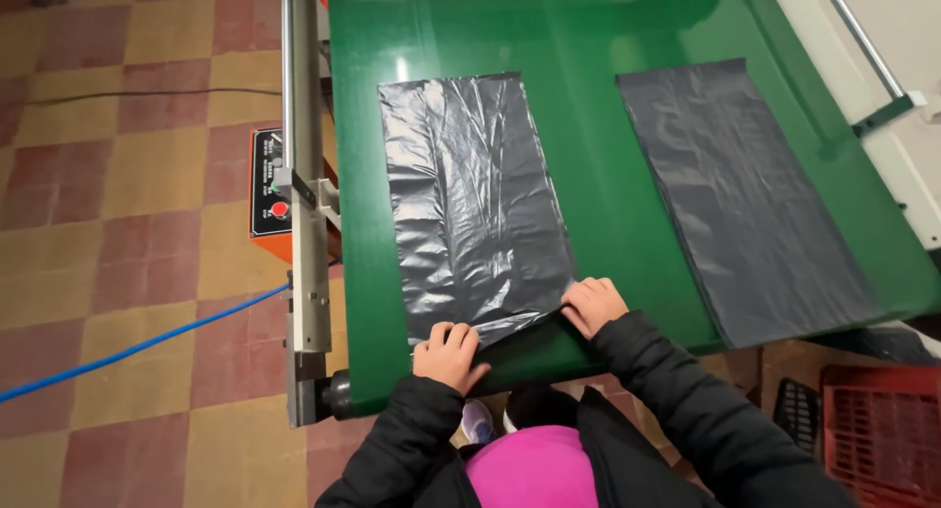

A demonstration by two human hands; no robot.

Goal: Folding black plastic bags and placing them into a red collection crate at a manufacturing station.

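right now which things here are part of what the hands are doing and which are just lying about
In use:
- left hand and right hand, pressing the near edge of the near grey plastic bag
- green conveyor belt under it

Lying about:
- second grey bag, further right on the belt
- red crate
- blue cable on the floor
- orange control box

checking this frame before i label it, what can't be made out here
Head view only:
- Near edge of the left dark bag: partly covered by the left hand and right hand, so the grip underneath is hidden.
- Orange control box: half behind the metal rail; markings too small.
- Red crate: cut off by the frame edge.
- Right dark bag: its near end runs off the green belt; the end is unclear.
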